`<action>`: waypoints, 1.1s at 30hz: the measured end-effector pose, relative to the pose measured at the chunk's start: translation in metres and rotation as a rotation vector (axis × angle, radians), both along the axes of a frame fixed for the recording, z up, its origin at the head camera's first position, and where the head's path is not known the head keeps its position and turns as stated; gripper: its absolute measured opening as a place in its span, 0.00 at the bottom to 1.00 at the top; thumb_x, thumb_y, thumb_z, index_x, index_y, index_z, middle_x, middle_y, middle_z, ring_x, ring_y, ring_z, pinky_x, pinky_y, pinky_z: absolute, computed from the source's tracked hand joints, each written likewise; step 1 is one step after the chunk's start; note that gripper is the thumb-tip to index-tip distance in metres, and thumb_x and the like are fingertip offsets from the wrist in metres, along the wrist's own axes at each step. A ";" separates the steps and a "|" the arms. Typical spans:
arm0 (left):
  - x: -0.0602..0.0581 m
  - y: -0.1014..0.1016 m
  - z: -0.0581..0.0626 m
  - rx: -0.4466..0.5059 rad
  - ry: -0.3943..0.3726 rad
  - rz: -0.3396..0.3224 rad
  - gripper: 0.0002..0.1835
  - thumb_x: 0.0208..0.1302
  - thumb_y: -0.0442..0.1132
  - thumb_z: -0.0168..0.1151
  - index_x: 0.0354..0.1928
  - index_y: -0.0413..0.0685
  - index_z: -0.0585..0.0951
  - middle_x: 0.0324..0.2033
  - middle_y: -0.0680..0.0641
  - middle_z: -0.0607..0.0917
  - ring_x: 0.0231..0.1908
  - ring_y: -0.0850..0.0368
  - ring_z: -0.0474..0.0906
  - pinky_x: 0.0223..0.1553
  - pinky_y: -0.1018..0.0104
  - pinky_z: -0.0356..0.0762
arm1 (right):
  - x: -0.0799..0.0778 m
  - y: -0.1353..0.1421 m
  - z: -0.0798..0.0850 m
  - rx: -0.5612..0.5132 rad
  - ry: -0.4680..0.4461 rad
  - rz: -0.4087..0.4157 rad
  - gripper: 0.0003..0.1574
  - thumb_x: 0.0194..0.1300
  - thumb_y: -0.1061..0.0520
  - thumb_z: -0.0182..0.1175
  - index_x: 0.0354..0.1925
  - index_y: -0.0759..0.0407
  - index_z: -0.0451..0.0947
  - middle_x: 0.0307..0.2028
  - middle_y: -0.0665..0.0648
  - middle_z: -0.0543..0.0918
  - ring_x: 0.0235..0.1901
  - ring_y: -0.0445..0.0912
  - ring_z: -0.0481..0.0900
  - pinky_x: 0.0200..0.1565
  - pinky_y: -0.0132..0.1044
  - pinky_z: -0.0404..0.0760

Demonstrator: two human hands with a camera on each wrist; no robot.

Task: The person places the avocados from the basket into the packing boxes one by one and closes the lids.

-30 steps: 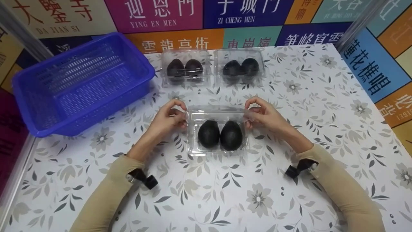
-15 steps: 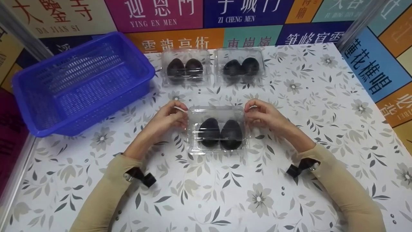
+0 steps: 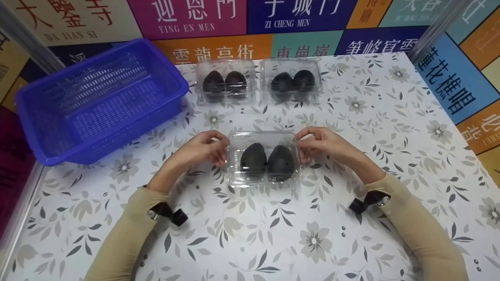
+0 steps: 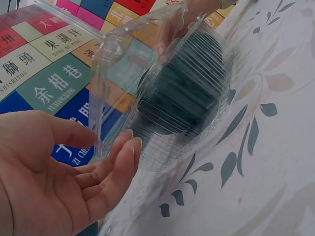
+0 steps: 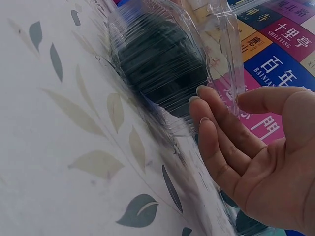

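Observation:
A clear plastic clamshell box (image 3: 233,180) with two dark, egg-shaped fruits (image 3: 254,158) like avocados stands mid-table. My left hand (image 3: 203,147) grips its left side with curled fingers, and my right hand (image 3: 322,143) does the same at the right. The hinged lid (image 4: 98,98) slants over the base, with a gap between them in both wrist views. In the left wrist view one digit meets the lid's edge while other fingertips (image 4: 130,142) are at the base's rim. The right wrist view has the same hold, fingertips (image 5: 197,101) beside the ribbed base wall.
Two similar clamshell boxes, one left (image 3: 224,95) and one right (image 3: 291,96), stand side by side at the back, each with two dark fruits. A blue perforated basket (image 3: 117,134) stands at the back left. Printed panels (image 3: 304,15) border the flowered tabletop (image 3: 273,234).
The lid has swung forward and down from near upright to over the fruits. Both hands have moved a little toward the person with it. The base has stayed in place.

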State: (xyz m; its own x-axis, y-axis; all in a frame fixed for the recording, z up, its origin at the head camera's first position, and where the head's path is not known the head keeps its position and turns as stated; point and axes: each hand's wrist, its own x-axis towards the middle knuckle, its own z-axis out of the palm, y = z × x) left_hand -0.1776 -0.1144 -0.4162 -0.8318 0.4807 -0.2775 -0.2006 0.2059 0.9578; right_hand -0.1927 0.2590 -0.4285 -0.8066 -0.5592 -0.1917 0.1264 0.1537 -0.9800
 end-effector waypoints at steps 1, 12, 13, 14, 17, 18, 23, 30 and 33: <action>0.000 0.000 0.000 0.000 0.006 0.002 0.17 0.76 0.35 0.54 0.56 0.27 0.72 0.29 0.39 0.84 0.26 0.53 0.83 0.35 0.58 0.86 | 0.000 0.000 0.000 -0.001 -0.003 -0.004 0.21 0.71 0.60 0.62 0.53 0.74 0.71 0.26 0.62 0.86 0.23 0.49 0.85 0.31 0.42 0.86; -0.001 0.002 -0.002 -0.035 0.072 0.093 0.23 0.69 0.29 0.59 0.64 0.29 0.71 0.34 0.42 0.83 0.32 0.53 0.82 0.42 0.59 0.85 | 0.000 -0.006 -0.003 -0.009 0.034 -0.121 0.29 0.71 0.60 0.64 0.59 0.79 0.67 0.27 0.58 0.85 0.25 0.44 0.83 0.31 0.34 0.84; -0.001 0.002 -0.002 -0.031 0.072 0.097 0.24 0.69 0.29 0.60 0.64 0.29 0.70 0.36 0.42 0.83 0.33 0.53 0.82 0.43 0.59 0.85 | 0.000 -0.006 -0.003 -0.003 0.045 -0.130 0.29 0.70 0.60 0.64 0.60 0.78 0.67 0.28 0.57 0.85 0.25 0.44 0.83 0.30 0.33 0.83; -0.001 0.002 -0.002 -0.024 0.072 0.102 0.25 0.68 0.28 0.60 0.65 0.29 0.70 0.37 0.41 0.82 0.34 0.53 0.82 0.44 0.59 0.85 | 0.000 -0.006 -0.003 0.000 0.052 -0.138 0.30 0.70 0.61 0.64 0.61 0.78 0.67 0.28 0.56 0.86 0.26 0.44 0.83 0.29 0.32 0.82; -0.002 0.003 -0.002 0.013 0.071 0.118 0.28 0.67 0.27 0.61 0.68 0.28 0.67 0.41 0.41 0.80 0.35 0.55 0.81 0.44 0.61 0.85 | -0.001 -0.006 -0.004 0.003 0.074 -0.153 0.33 0.68 0.63 0.65 0.65 0.76 0.66 0.33 0.54 0.86 0.29 0.42 0.82 0.30 0.28 0.79; -0.002 0.003 -0.002 0.028 0.068 0.125 0.29 0.67 0.27 0.61 0.68 0.28 0.66 0.42 0.41 0.79 0.35 0.55 0.81 0.44 0.61 0.85 | -0.001 -0.006 -0.004 0.000 0.078 -0.155 0.33 0.68 0.64 0.65 0.66 0.75 0.65 0.34 0.54 0.85 0.30 0.41 0.82 0.31 0.28 0.79; -0.004 0.002 -0.004 0.072 0.080 0.139 0.35 0.64 0.25 0.61 0.72 0.30 0.62 0.48 0.39 0.76 0.36 0.58 0.80 0.44 0.60 0.85 | -0.001 -0.006 -0.005 -0.027 0.102 -0.150 0.38 0.66 0.68 0.64 0.70 0.72 0.62 0.44 0.58 0.82 0.40 0.43 0.82 0.44 0.31 0.83; -0.003 -0.002 -0.002 0.081 0.064 0.067 0.41 0.60 0.25 0.62 0.75 0.33 0.57 0.61 0.31 0.70 0.46 0.51 0.79 0.49 0.55 0.83 | -0.001 -0.004 -0.004 -0.014 0.111 -0.103 0.41 0.65 0.70 0.63 0.72 0.72 0.59 0.51 0.62 0.78 0.49 0.47 0.80 0.52 0.36 0.82; -0.003 -0.005 0.000 0.049 0.057 0.011 0.42 0.61 0.27 0.63 0.75 0.35 0.56 0.61 0.33 0.70 0.50 0.49 0.78 0.50 0.57 0.82 | -0.002 0.000 -0.002 0.000 0.095 -0.048 0.44 0.65 0.69 0.63 0.74 0.70 0.56 0.52 0.63 0.77 0.48 0.49 0.81 0.52 0.41 0.83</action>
